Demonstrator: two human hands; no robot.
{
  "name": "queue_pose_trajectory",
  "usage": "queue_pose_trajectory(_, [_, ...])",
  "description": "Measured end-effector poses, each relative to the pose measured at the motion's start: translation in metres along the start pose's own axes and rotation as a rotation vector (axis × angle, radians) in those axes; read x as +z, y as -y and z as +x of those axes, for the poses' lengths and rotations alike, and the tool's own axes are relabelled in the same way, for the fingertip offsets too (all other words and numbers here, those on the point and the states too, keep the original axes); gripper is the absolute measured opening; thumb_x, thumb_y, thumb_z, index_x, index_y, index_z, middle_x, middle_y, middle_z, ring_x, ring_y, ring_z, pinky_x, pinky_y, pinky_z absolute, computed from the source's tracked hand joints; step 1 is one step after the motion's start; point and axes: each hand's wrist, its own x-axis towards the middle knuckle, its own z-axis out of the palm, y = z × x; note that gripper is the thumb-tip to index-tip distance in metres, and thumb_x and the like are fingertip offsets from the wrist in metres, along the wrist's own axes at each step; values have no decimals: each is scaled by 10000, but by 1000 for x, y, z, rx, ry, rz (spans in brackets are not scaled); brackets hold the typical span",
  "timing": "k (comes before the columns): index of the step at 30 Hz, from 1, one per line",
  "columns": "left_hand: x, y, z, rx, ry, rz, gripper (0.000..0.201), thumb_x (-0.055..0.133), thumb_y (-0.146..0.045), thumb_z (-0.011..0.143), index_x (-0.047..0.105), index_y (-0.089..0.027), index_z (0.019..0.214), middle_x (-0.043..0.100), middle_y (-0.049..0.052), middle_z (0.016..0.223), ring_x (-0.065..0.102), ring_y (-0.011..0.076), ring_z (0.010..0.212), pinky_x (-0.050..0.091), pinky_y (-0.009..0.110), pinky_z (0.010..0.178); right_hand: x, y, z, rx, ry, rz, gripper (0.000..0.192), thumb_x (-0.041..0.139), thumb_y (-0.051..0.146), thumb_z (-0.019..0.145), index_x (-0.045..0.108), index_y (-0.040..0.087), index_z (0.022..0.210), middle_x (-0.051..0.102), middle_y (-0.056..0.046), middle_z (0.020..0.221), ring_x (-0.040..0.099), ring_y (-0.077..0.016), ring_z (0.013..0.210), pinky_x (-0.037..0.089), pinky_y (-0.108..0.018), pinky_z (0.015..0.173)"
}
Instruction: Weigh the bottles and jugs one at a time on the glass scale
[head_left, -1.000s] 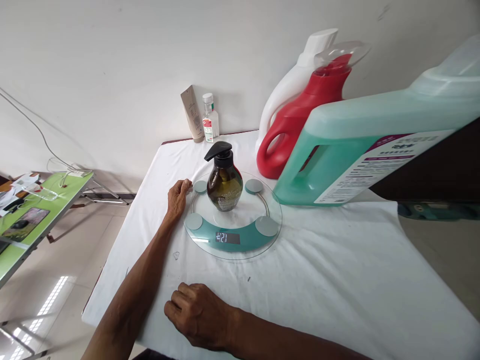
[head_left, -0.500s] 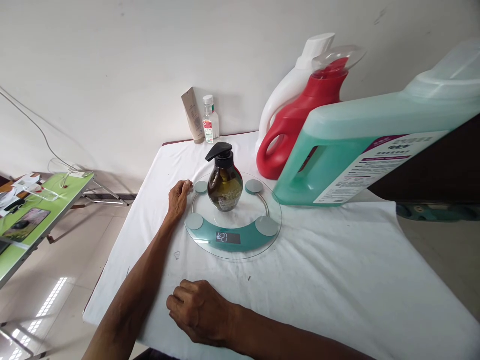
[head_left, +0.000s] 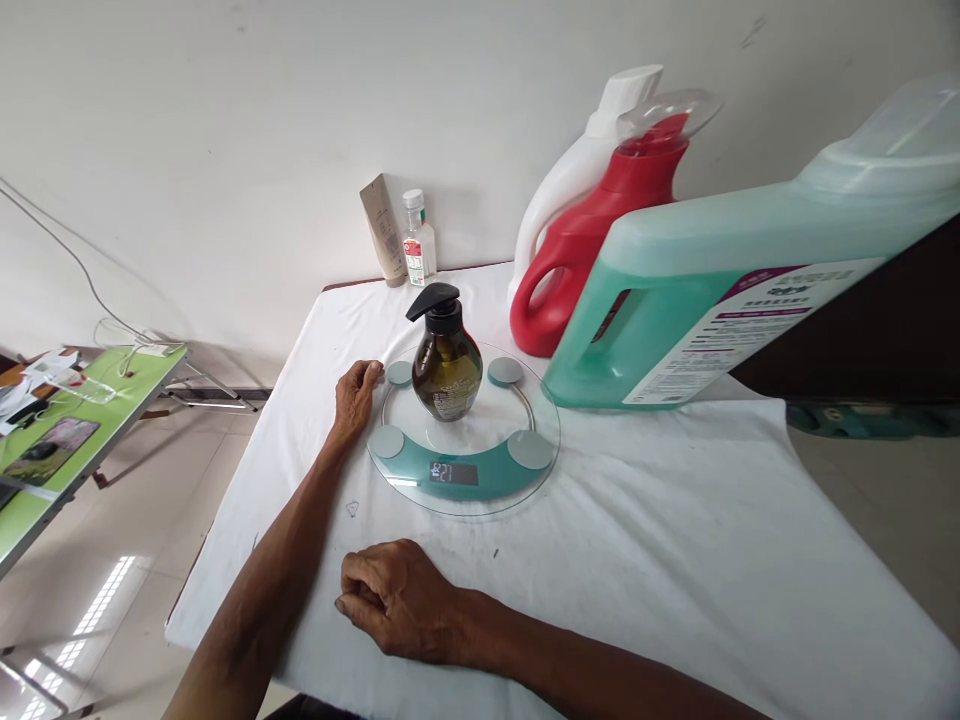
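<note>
The left hand (head_left: 355,392) rests on the white table (head_left: 660,520) with its fingers curled loosely against the left rim of the round glass scale (head_left: 463,440), holding nothing. The right hand (head_left: 396,598) lies near the table's front edge, knuckles bent in a loose fist, empty, apart from the scale's front rim. A dark pump bottle (head_left: 445,360) stands upright on the middle of the scale, just right of the left hand. Toward the table's right edge lies a big teal jug (head_left: 720,300), with a red jug (head_left: 592,250) and a white jug (head_left: 577,170) behind it. At the back edge stand a tube (head_left: 382,232) and a small bottle (head_left: 417,240).
</note>
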Motion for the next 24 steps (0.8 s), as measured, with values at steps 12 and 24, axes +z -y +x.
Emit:
queue_pose_trajectory(12, [0,-1,-1,-7,-1,2,433,547,-606,961,718,-210,993,783,83,974,724,235,951,545,353,895,-1,1,0,3,8,-81,277,697,191,922,472,221,763,668,46,747,555,-109,655,394,-227,632])
queue_pose_trajectory(24, [-7,-17,-11,21,-42,-90,621,415,-736,1000,686,-200,1160,738,161,1286,692,295,1219,552,430,1029,-6,3,4,39,20,-39,249,712,186,905,514,213,755,742,13,774,627,-121,668,426,-212,644])
